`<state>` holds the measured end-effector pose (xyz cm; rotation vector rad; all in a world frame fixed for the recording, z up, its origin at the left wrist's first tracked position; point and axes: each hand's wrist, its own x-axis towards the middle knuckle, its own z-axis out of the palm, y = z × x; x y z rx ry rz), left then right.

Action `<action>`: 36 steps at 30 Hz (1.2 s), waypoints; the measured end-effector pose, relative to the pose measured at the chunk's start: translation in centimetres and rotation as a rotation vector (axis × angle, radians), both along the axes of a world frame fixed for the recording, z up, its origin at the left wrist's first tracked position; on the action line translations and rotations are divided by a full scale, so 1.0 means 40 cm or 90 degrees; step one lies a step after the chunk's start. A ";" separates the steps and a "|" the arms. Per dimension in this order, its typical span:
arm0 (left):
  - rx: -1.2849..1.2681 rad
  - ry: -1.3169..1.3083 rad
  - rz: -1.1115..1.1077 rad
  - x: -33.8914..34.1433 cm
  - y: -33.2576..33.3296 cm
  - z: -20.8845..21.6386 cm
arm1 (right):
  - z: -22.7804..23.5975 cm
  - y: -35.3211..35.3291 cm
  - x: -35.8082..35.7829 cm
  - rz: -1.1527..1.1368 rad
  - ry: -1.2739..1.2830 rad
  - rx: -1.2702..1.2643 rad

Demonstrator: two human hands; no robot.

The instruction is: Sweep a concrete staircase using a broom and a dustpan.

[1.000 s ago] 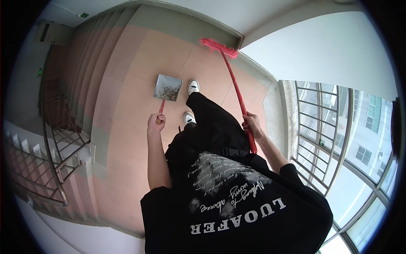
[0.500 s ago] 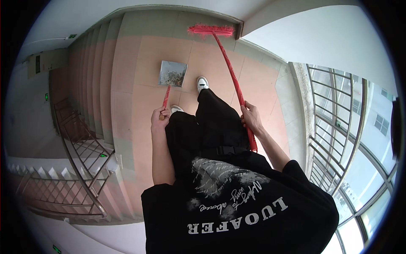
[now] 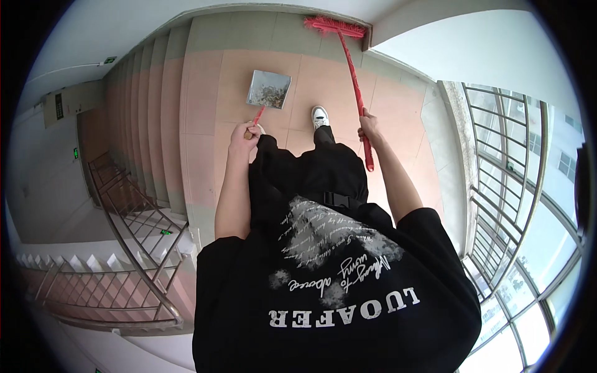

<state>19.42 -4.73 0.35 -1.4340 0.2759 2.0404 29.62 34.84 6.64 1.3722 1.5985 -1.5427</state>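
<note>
My right hand [image 3: 369, 126] is wrapped round the long red handle of a broom [image 3: 355, 81]. Its red bristle head lies at the foot of the far wall, beside the corner of a white wall. In my left hand [image 3: 242, 138] is the end of a short red handle belonging to a dustpan [image 3: 254, 93]. The grey metal pan rests on the tiles ahead of my feet, with dry brownish debris inside. A white shoe [image 3: 319, 117] stands just right of the pan; my other foot is mostly hidden behind the left hand and trouser leg.
Stairs [image 3: 134, 105] run along the left side, with a metal railing [image 3: 134, 248] lower left. On the right, a barred railing [image 3: 497, 161] stands before large windows. A white wall [image 3: 472, 50] juts in at the far right, and pinkish tiles [image 3: 205, 93] cover the landing.
The broom head has moved right and farther off, up against the wall corner. Both hands have shifted forward, and the dustpan sits farther ahead. My view has turned slightly, and my feet have stepped.
</note>
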 end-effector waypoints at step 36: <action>-0.002 -0.183 0.008 -0.082 -0.048 -0.159 | 0.070 -0.260 -0.354 0.047 0.075 -0.102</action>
